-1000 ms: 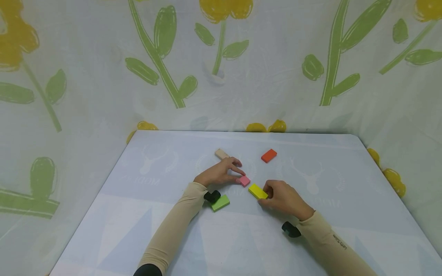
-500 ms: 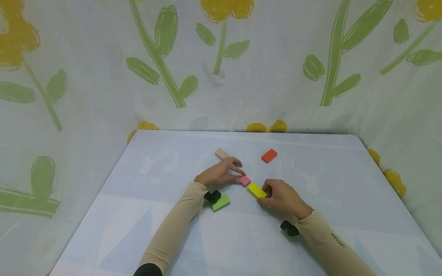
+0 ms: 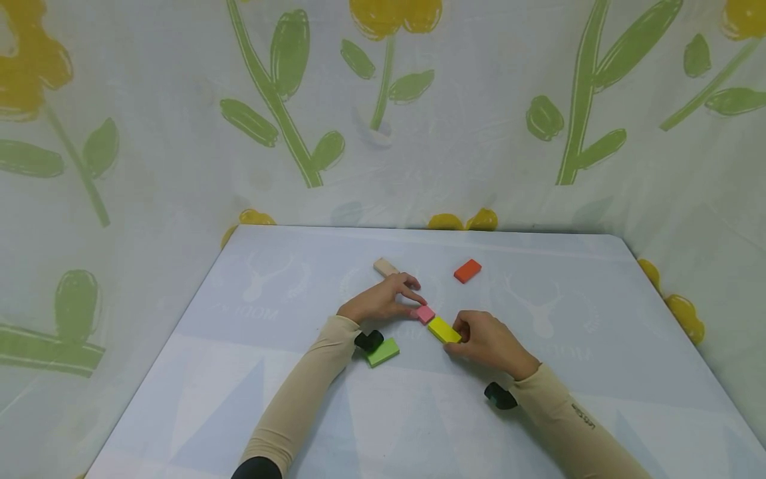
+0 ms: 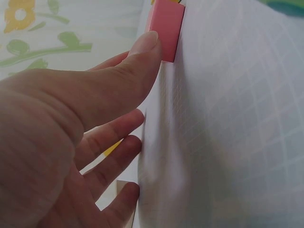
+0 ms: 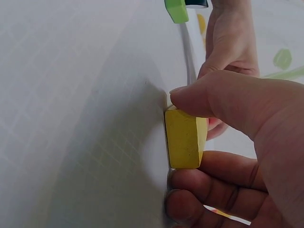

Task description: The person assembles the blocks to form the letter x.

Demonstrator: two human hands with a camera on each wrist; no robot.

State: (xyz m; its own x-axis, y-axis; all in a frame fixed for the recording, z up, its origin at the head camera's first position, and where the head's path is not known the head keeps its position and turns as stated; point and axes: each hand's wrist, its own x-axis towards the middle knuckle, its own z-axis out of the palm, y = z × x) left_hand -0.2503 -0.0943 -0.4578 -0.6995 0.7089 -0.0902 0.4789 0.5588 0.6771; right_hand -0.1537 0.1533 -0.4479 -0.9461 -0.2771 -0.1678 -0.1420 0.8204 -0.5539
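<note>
Between thumb and forefinger my left hand pinches a small pink block, which lies on the table near its middle. The thumb rests against the block's side in the left wrist view, while the other fingers spread loosely behind it. My right hand grips the near right end of a yellow rectangular block with thumb and fingers. That block lies flat, its far end right at the pink block's near corner. The right wrist view shows the yellow block's end face, with the thumb above and curled fingers below.
A light green block lies beside the left wrist, partly covered by the black wrist camera. Past the left hand is a plain wooden block, partly hidden by the fingers. An orange-red block lies farther back. A flower-printed cloth hangs behind the table.
My right hand has slid the yellow block a little to the left and away from me, closing the gap to the pink block. The left hand stays in place on the pink block.
</note>
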